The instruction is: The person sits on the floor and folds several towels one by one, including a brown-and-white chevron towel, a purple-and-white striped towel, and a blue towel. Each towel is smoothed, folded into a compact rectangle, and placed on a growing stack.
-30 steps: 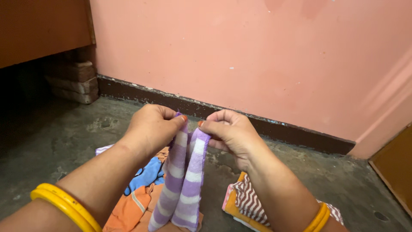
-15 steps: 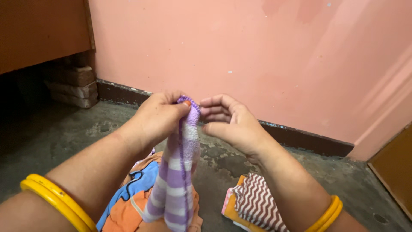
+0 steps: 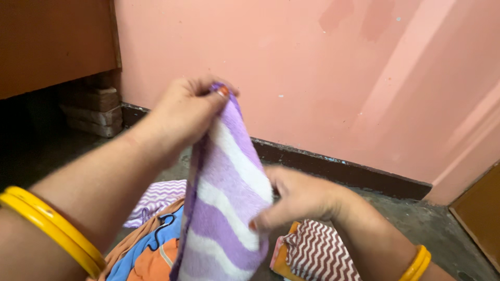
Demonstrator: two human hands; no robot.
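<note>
A purple and white striped towel hangs in front of me. My left hand is raised and pinches its top corners together. Lower down, my right hand grips the towel's right edge about halfway along, thumb in front and fingers behind the cloth. Yellow bangles sit on both wrists.
On the grey concrete floor lie an orange and blue garment, a purple zigzag cloth and a folded red and white zigzag cloth. A pink wall with dark skirting stands ahead. Brown furniture on bricks is at left.
My left hand rose with the towel's top corners gathered in it. My right hand let go of the top, dropped down and took the towel's edge halfway along.
</note>
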